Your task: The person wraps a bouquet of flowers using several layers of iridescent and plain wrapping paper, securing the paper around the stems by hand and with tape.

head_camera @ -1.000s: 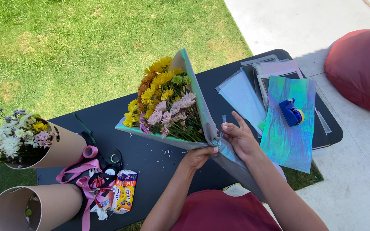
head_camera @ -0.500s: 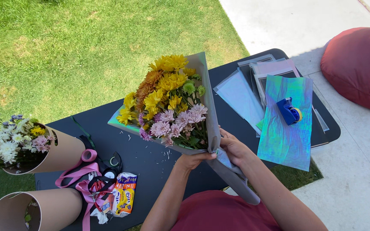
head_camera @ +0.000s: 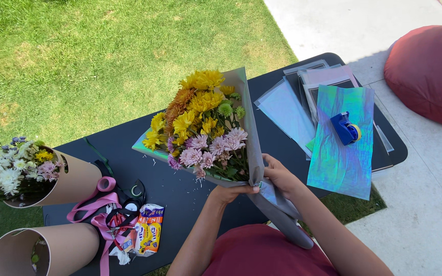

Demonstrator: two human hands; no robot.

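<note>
I hold a bouquet (head_camera: pixel 200 128) of yellow, orange and pink flowers above a black table (head_camera: pixel 180 191). Grey and iridescent wrapping paper (head_camera: pixel 249 133) folds around its stems. My left hand (head_camera: pixel 231 193) grips the wrap from below at the stem end. My right hand (head_camera: pixel 280 176) presses the paper's right flap against the stems. The paper's tail (head_camera: pixel 287 222) hangs down toward my lap.
Iridescent sheets (head_camera: pixel 341 143) with a blue tape dispenser (head_camera: pixel 346 128) lie at the right. A tan tube with flowers (head_camera: pixel 31 176) and an empty tan tube (head_camera: pixel 37 250) sit left, beside pink ribbon (head_camera: pixel 98 202), scissors (head_camera: pixel 134 197) and a snack packet (head_camera: pixel 149 235). A red beanbag (head_camera: pixel 431 71) lies on paving.
The bouquet has tipped up and swung toward me, its wrap now more upright. Both hands have closed in on the stem end, the right one folding the flap over.
</note>
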